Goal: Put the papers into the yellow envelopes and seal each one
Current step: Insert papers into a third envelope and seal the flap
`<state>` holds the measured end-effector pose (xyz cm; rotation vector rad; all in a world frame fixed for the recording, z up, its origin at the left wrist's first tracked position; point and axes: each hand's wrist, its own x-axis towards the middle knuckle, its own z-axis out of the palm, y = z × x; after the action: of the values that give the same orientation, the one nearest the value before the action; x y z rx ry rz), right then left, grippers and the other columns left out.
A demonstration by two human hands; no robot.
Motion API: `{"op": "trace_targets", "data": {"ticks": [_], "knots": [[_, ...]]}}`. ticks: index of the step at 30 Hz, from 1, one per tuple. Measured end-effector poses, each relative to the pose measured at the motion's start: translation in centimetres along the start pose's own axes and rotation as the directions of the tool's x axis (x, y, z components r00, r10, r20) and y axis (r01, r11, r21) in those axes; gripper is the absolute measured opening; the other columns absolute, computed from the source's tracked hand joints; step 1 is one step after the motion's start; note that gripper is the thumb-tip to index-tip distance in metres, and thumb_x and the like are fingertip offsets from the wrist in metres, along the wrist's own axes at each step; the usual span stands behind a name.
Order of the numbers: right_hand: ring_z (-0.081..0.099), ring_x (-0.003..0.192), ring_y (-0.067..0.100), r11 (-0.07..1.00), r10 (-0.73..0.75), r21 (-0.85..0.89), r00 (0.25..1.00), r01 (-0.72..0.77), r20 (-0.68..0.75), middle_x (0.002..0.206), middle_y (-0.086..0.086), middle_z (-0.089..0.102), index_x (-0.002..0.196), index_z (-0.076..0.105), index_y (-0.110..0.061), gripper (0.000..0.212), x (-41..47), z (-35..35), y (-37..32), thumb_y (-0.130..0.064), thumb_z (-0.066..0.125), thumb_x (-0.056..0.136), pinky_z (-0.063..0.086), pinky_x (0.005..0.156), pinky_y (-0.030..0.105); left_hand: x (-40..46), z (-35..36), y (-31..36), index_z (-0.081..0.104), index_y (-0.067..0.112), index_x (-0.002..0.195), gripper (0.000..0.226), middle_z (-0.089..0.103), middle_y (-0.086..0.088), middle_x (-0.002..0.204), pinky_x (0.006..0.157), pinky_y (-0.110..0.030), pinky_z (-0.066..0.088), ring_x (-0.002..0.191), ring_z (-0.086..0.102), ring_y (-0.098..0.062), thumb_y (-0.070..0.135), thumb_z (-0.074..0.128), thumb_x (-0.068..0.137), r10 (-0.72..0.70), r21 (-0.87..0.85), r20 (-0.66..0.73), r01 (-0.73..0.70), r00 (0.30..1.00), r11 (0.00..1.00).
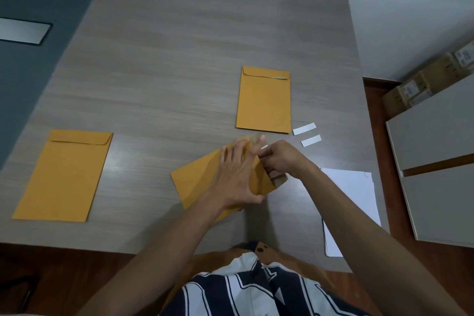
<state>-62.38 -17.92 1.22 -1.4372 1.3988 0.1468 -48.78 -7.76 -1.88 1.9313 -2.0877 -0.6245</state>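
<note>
A yellow envelope [197, 179] lies tilted on the table in front of me. My left hand [237, 172] presses flat on it with spread fingers, near its flap end. My right hand [280, 159] pinches a small white strip at the envelope's open flap [278, 179]. Two more yellow envelopes lie on the table: one at the left [65, 174], one further back at the centre right [264, 102], its flap slightly lifted at one corner. A stack of white papers [359, 195] lies at the right, partly under my right forearm.
Two white peeled strips [304, 128] [310, 140] lie beside the far envelope. The wood-grain table [179, 46] ends at the right near grey cabinets [436, 161] and cardboard boxes [420, 84]. A dark surface with a metal plate [23, 31] lies to the left.
</note>
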Motion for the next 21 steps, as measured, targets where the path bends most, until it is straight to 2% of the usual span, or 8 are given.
{"op": "trace_targets", "data": {"ticks": [4, 6, 8, 11, 13, 16, 21], "knots": [[0.073, 0.078, 0.033, 0.96, 0.026, 0.279, 0.997, -0.006, -0.067, 0.087, 0.02, 0.073, 0.1, 0.069, 0.001, 0.015, 0.1, 0.0, 0.5, -0.002, 0.069, 0.086, 0.061, 0.074, 0.044, 0.0, 1.4, -1.6, -0.007, 0.029, 0.152, 0.132, 0.023, -0.011, 0.152, 0.115, -0.049, 0.025, 0.142, 0.02, -0.031, 0.069, 0.074, 0.056, -0.162, 0.019, -0.009, 0.163, 0.987, 0.987], [0.073, 0.071, 0.029, 0.966, 0.011, 0.257, 0.984, 0.035, -0.179, 0.083, 0.017, 0.072, 0.098, 0.069, -0.001, 0.012, 0.2, 0.2, 1.0, 0.0, 0.067, 0.086, 0.062, 0.069, 0.04, -0.2, 2.2, -2.7, 0.012, 0.022, 0.151, 0.112, 0.029, -0.008, 0.151, 0.113, -0.041, 0.026, 0.14, 0.025, -0.028, 0.069, 0.068, 0.066, -0.203, 0.083, -0.016, 0.204, 0.979, 0.975], [0.071, 0.065, 0.021, 0.982, -0.035, 0.167, 0.96, 0.084, -0.279, 0.078, 0.013, 0.071, 0.095, 0.07, -0.004, 0.01, 0.4, 0.7, 1.6, -0.003, 0.065, 0.086, 0.061, 0.061, 0.029, -0.4, 2.8, -3.5, 0.033, 0.02, 0.144, 0.087, 0.032, -0.005, 0.151, 0.111, -0.037, 0.026, 0.139, 0.028, -0.024, 0.065, 0.063, 0.077, -0.185, 0.159, -0.034, 0.188, 0.982, 0.969], [0.06, 0.064, 0.001, 0.975, -0.212, -0.149, 0.906, 0.168, -0.367, 0.073, -0.003, 0.066, 0.092, 0.072, -0.014, 0.007, 1.2, 1.6, 2.2, -0.017, 0.068, 0.086, 0.048, 0.06, 0.01, -0.1, 2.7, -4.1, 0.046, 0.023, 0.136, 0.075, 0.029, -0.005, 0.154, 0.108, -0.038, 0.028, 0.14, 0.029, -0.023, 0.065, 0.065, 0.077, -0.175, 0.186, -0.013, 0.174, 0.985, 0.967], [0.059, 0.071, 0.004, 0.939, -0.309, -0.262, 0.879, 0.222, -0.362, 0.079, -0.005, 0.064, 0.098, 0.071, -0.016, 0.013, 1.9, 2.5, 2.3, -0.017, 0.068, 0.086, 0.052, 0.069, 0.017, 0.2, 2.5, -4.1, 0.049, 0.026, 0.132, 0.076, 0.027, -0.004, 0.156, 0.106, -0.039, 0.029, 0.139, 0.029, -0.023, 0.068, 0.068, 0.071, -0.169, 0.196, 0.008, 0.164, 0.986, 0.967], [0.062, 0.093, 0.018, 0.87, -0.413, -0.408, 0.862, 0.278, -0.294, 0.103, 0.003, 0.062, 0.119, 0.062, -0.02, 0.032, 3.0, 3.5, 2.4, -0.018, 0.067, 0.087, 0.051, 0.08, 0.029, 0.7, 2.2, -4.2, 0.048, 0.029, 0.13, 0.083, 0.029, 0.001, 0.154, 0.102, -0.039, 0.032, 0.133, 0.032, -0.023, 0.073, 0.07, 0.063, -0.172, 0.219, 0.024, 0.162, 0.985, 0.962], [0.056, 0.093, 0.025, 0.78, -0.424, -0.568, 0.89, 0.263, -0.17, 0.111, 0.007, 0.048, 0.141, 0.042, -0.031, 0.051, 4.0, 3.9, 2.1, -0.023, 0.058, 0.093, 0.049, 0.076, 0.035, 0.8, 2.2, -4.3, 0.045, 0.03, 0.133, 0.093, 0.033, 0.004, 0.15, 0.1, -0.038, 0.036, 0.13, 0.034, -0.022, 0.079, 0.069, 0.057, -0.192, 0.243, 0.016, 0.183, 0.981, 0.953]]}}
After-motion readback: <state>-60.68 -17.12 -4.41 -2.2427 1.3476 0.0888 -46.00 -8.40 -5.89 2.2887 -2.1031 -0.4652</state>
